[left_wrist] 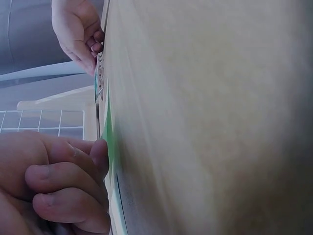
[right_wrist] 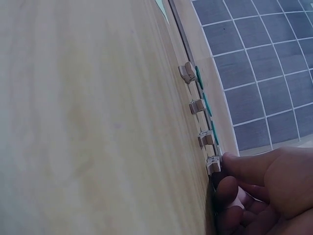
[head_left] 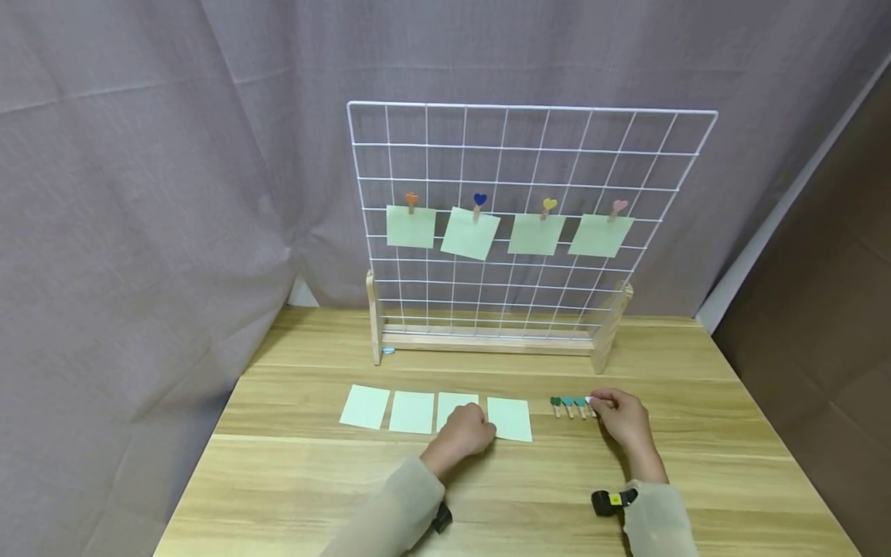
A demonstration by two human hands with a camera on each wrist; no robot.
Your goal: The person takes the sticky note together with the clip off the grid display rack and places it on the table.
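Pale green sticky notes lie in a row on the table. My left hand (head_left: 465,430), its fingers curled, pinches the near left corner of the rightmost sticky note (head_left: 511,418); in the left wrist view that note's green edge (left_wrist: 109,137) shows at the fingertips. The hand partly covers the neighbouring note (head_left: 454,402). To the right, my right hand (head_left: 623,422) pinches a mini clothespin with a white heart (head_left: 589,401), at the end of a short row. Beside it lie two teal-heart clothespins (head_left: 581,408) and one dark green one (head_left: 556,406).
Behind the notes stands a white wire grid (head_left: 529,147) in a wooden base (head_left: 487,341). Several notes (head_left: 411,226) hang on it from heart clothespins (head_left: 479,200). A small blue piece (head_left: 388,350) lies by the base's left foot. Grey cloth (head_left: 174,193) backs the table.
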